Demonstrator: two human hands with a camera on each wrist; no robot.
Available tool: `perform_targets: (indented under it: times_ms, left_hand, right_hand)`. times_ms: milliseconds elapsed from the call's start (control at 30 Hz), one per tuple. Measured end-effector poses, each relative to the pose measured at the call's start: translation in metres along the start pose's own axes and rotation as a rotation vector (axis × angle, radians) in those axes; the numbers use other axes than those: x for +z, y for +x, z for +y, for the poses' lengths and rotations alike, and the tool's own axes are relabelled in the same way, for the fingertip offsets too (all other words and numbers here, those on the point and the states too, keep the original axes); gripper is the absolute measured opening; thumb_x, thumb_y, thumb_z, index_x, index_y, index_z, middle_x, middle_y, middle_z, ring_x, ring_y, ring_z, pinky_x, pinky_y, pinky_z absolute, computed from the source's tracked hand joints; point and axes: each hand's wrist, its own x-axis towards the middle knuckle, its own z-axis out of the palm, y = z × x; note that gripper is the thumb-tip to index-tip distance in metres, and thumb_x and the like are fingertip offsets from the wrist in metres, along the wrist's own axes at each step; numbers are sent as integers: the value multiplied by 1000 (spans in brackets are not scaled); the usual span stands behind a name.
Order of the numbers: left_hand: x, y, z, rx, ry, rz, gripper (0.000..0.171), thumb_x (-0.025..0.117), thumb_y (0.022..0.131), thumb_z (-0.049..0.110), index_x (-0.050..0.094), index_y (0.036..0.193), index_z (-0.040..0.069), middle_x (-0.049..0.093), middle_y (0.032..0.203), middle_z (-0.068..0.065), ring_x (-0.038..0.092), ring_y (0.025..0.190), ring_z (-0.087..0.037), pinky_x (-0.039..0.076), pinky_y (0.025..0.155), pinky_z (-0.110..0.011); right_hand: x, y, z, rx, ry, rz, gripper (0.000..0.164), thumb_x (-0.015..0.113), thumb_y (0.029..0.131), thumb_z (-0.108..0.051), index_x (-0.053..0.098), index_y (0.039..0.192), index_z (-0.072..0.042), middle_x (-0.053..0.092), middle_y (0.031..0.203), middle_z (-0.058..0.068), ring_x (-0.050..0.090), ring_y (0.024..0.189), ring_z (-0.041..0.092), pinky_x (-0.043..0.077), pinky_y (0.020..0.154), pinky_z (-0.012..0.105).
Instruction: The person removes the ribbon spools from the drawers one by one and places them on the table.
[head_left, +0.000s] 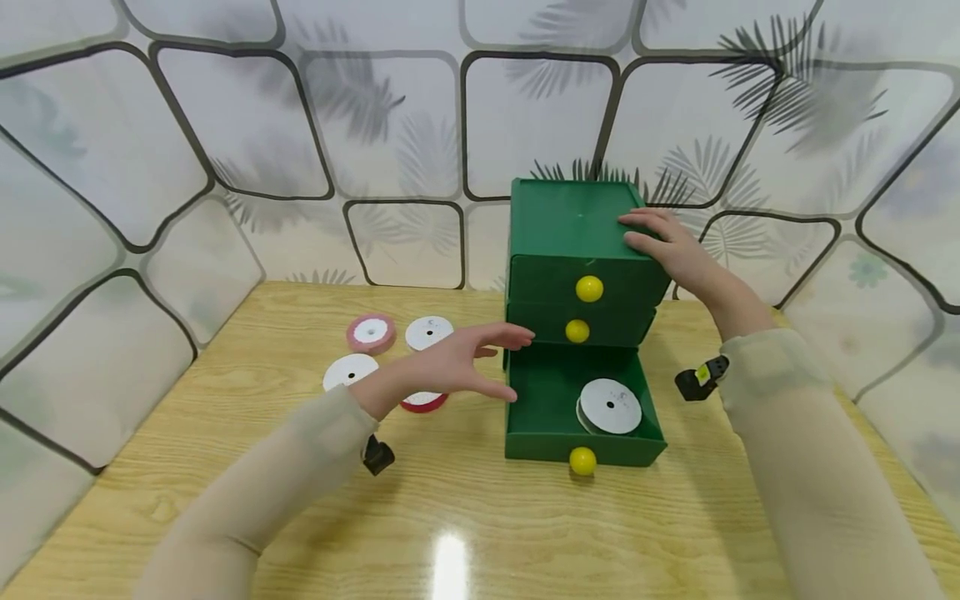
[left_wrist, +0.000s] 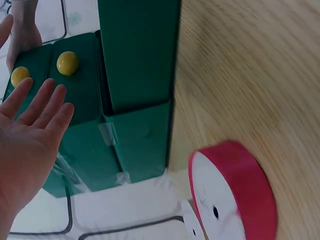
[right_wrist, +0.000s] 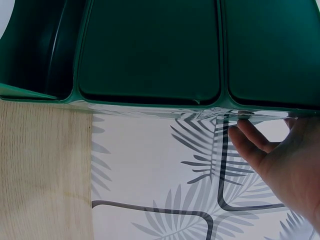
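A green three-drawer box (head_left: 573, 221) stands on the table with its bottom drawer (head_left: 540, 400) pulled out. In that drawer lies a white ribbon spool (head_left: 611, 407). My right hand (head_left: 678, 254) rests at the upper right edge of the box; in the right wrist view its fingertips (right_wrist: 239, 137) are against the box's side. Just left of the drawers hovers my left hand (head_left: 457, 362), thumb spread away from extended fingers, holding nothing. The left wrist view shows that palm (left_wrist: 27, 145) before the yellow knobs (left_wrist: 67, 63) of the upper drawers.
Left of the box lie several ribbon spools: a pink one (head_left: 371, 333), two with white faces (head_left: 429, 332), and a red one (head_left: 424, 403) partly behind my left hand. A patterned cloth wall (head_left: 536, 108) encloses the wooden table (head_left: 360, 542) at the back and sides.
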Motion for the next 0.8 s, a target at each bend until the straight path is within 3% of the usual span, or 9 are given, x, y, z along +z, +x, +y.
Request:
perform_targets:
  times_ms: [500,800]
  left_hand:
    - [34,64,-1,9,26,-175,76,79,83,17,39,146,5,40,148,-13,39,134,-27,30,111,-41]
    - [48,87,-6,26,126,-246,79,80,82,20,38,148,5,38,151,-6,36,136,-14,26,110,-24]
  right_hand:
    - [0,-1,2,-15,-3,7,52,45,103,-29,39,146,1,16,156,18,9,143,40,13,110,62]
    - [0,-1,1,-12,-4,6,53,46,103,-29,38,146,0,15,157,18,9,143,39,13,110,62]
